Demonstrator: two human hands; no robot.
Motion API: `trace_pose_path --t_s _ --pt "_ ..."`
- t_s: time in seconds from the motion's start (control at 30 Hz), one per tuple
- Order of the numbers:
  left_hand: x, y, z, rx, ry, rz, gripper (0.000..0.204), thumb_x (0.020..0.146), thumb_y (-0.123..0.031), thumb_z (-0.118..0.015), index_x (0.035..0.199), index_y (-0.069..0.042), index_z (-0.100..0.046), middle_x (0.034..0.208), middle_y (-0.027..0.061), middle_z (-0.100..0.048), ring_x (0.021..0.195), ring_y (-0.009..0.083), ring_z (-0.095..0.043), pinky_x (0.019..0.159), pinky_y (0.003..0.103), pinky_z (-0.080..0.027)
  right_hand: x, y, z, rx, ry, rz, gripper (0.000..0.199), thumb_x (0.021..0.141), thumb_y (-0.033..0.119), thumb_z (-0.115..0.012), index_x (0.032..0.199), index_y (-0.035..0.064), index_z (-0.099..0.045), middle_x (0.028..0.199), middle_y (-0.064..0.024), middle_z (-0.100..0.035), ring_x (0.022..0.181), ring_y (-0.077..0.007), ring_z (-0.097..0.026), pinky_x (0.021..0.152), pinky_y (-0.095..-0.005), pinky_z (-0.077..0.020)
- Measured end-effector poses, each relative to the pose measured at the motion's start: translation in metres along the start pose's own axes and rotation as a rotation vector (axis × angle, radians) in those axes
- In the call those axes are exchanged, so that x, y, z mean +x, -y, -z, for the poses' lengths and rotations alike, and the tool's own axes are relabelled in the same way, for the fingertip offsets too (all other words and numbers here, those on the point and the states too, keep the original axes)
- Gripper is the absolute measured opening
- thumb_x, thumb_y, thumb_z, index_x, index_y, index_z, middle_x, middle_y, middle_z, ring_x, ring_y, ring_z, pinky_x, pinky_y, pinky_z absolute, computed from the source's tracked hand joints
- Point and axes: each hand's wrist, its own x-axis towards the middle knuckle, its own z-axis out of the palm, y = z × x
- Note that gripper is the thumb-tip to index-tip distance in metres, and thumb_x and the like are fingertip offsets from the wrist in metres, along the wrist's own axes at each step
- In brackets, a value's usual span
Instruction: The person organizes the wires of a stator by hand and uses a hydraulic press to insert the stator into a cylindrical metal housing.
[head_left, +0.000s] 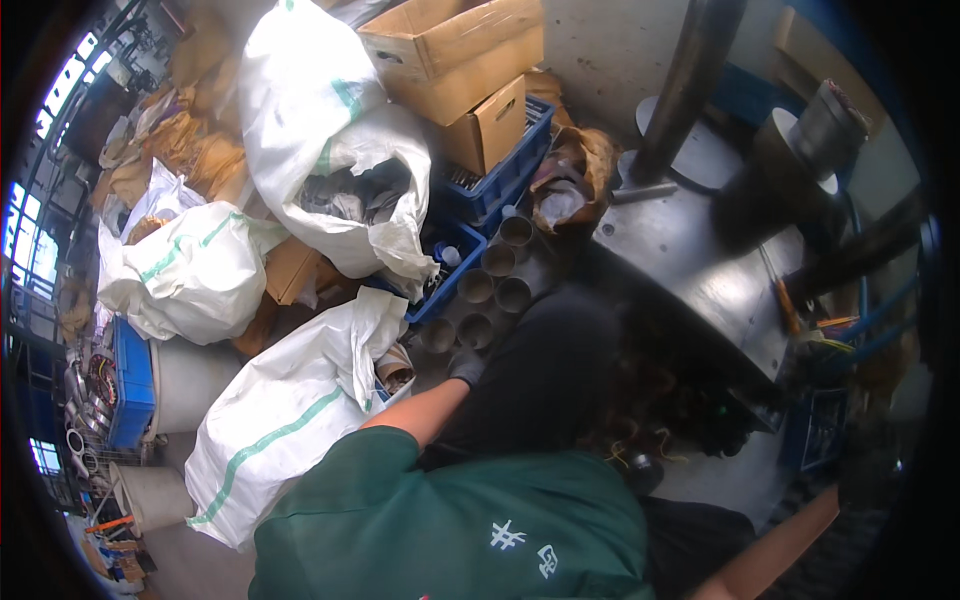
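Currently | tubes [476, 287]: rnd, brownish inside, open-topped, clustered | gloved L hand [467, 367] by them | its grip: can't tell

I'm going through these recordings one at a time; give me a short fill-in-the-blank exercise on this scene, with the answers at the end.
1. The hand nearest the hollow round tubes is the person's ____ one.
2. The large sacks with green stripes are ____ in colour.
3. The plastic crate under the stacked cardboard boxes is ____.
4. The person's short-sleeved shirt is dark ____.

Missing words: left; white; blue; green.
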Motion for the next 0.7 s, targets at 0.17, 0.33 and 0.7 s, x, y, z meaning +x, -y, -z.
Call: trace_pose_path --t_s 0.17,0.33,0.7 --pt "0.090 0.104 -0.052 0.097 -0.160 -0.183 0.042 0.093 -0.047 -0.066 0.112 -0.010 -0.074 0.106 0.0242 -0.074 0.098 0.0468 -0.071 0.085 0.055 -0.056 0.001 0.056 -0.010 0.391 -0.059 -0.279 0.047 0.107 0.014 -0.058 0.149 0.0023 -0.042 0.121 -0.0208 -0.067 0.095 -0.0275 -0.071 0.084 -0.0363 -0.0613" --pt "0.107 0.084 -0.042 -0.084 -0.110 -0.135 0.039 0.093 -0.039 -0.071 0.117 -0.008 -0.072 0.099 0.0185 -0.074 0.091 0.0328 -0.071 0.080 0.046 -0.055 0.015 0.094 0.019 0.563 -0.154 -0.443 0.051 0.108 0.015 -0.056 0.154 0.0045 -0.037 0.117 -0.0208 -0.069 0.086 -0.0246 -0.072 0.080 -0.0350 -0.0619" --pt "-0.008 -0.160 0.269 -1.465 0.207 -0.616 0.046 0.097 -0.044 -0.073 0.124 -0.007 -0.065 0.118 0.0104 -0.069 0.111 0.0290 -0.067 0.096 0.048 -0.056 0.009 0.101 0.018 0.668 -0.185 -0.646 0.070 0.099 0.002 -0.055 0.162 0.0123 -0.027 0.128 -0.0207 -0.061 0.093 -0.0218 -0.071 0.077 -0.0303 -0.0636"
